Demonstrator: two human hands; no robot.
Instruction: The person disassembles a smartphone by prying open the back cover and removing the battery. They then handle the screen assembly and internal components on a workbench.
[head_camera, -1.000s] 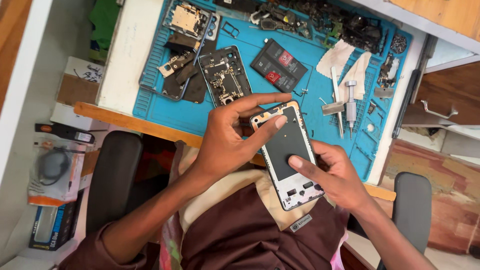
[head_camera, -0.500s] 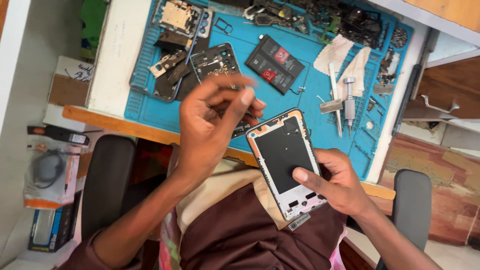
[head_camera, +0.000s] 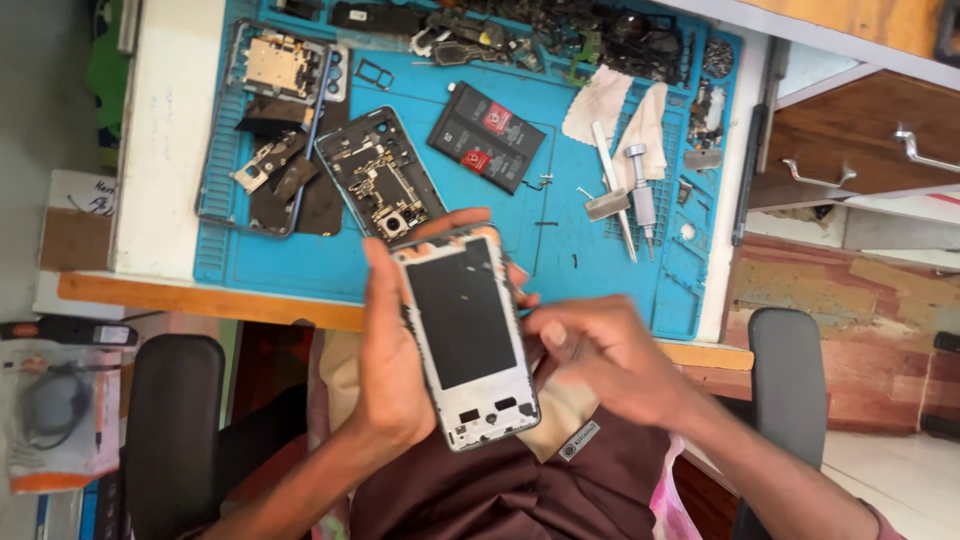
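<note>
Both hands (head_camera: 390, 350) (head_camera: 600, 355) hold the phone frame (head_camera: 465, 335).

An opened phone frame (head_camera: 466, 335) sits between the left hand (head_camera: 392, 360) and right hand (head_camera: 600, 355), nearer than the work mat (head_camera: 560, 250). On the mat, a battery (head_camera: 487, 136) lies right of a phone chassis (head_camera: 382, 180) and left of a screwdriver (head_camera: 641, 195).

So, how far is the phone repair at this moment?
Done: the phone is open, and its battery and an opened phone body lie on the blue mat. In hand: the left hand holds the phone frame above the lap, and the right hand is at its edge. Left: nothing is fitted into the frame yet; a screwdriver lies on the mat.
</note>
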